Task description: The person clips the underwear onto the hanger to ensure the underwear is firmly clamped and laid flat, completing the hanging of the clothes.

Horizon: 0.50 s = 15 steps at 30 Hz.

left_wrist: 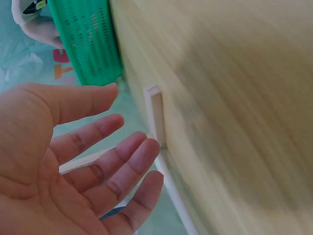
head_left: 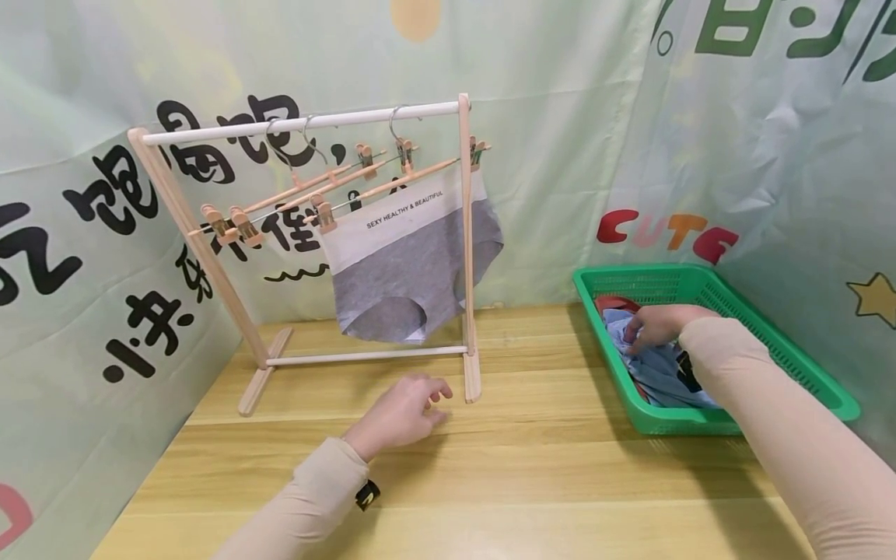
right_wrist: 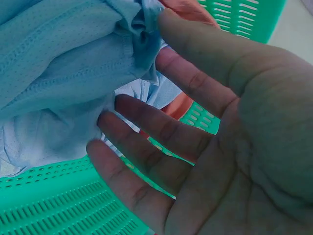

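Light-blue cloth (head_left: pixel 651 372), stitched and finely perforated, lies crumpled in the green basket (head_left: pixel 679 422) at right, a fold pinched in the right grip (head_left: pixel 665 323). The left grip (head_left: pixel 402 412), lower centre, is loosely wide above the worktop (head_left: pixel 518 482). Grey briefs (head_left: pixel 399 272), centre, read "SEXY HEALTHY & BEAUTIFUL"; the backdrop (head_left: pixel 546 117), "CUTE". The right sleeve (head_left: pixel 791 420) hides part of the basket.

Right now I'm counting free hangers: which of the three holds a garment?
The rightmost hanger: gray-and-white underwear hangs from its clips; the other two hold nothing.
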Each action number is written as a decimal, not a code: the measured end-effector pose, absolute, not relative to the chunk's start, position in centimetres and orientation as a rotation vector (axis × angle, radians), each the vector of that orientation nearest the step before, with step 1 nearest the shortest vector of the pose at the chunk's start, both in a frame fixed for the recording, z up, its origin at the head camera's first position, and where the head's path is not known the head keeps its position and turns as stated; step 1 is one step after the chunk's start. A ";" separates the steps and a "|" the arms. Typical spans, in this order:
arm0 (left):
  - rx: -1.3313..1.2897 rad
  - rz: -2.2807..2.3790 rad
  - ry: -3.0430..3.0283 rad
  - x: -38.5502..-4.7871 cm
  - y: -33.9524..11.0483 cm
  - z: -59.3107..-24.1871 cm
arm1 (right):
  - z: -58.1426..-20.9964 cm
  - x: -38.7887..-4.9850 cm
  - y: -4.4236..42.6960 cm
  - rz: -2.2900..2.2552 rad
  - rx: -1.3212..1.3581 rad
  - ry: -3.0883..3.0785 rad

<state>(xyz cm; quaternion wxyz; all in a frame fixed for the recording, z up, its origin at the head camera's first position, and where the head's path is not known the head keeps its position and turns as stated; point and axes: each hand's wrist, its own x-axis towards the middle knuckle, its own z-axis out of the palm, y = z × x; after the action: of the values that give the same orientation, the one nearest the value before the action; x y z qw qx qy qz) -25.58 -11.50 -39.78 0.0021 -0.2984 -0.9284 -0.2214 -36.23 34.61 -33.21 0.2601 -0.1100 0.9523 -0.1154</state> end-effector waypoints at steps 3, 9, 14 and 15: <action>-0.941 -0.670 -2.935 -25.6 -11.6 -40.1 | -33.3 -36.1 34.5 -0.378 -0.229 2.553; -0.926 -0.631 -2.990 -25.8 -11.5 -40.6 | -33.7 -35.8 34.5 -0.453 -0.182 2.520; -0.939 -0.576 -3.030 -25.8 -11.4 -40.8 | -34.0 -35.8 34.7 -0.438 -0.190 2.533; -0.942 -0.566 -3.036 -25.8 -11.4 -40.9 | -34.1 -35.9 34.8 -0.427 -0.191 2.541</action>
<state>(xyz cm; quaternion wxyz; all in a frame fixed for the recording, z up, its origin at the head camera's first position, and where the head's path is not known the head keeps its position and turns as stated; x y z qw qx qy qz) -25.78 -11.41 -40.87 -0.0434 -0.2914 -0.9394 -0.1753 -35.87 34.76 -34.07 0.2752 -0.0712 0.9455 -0.1587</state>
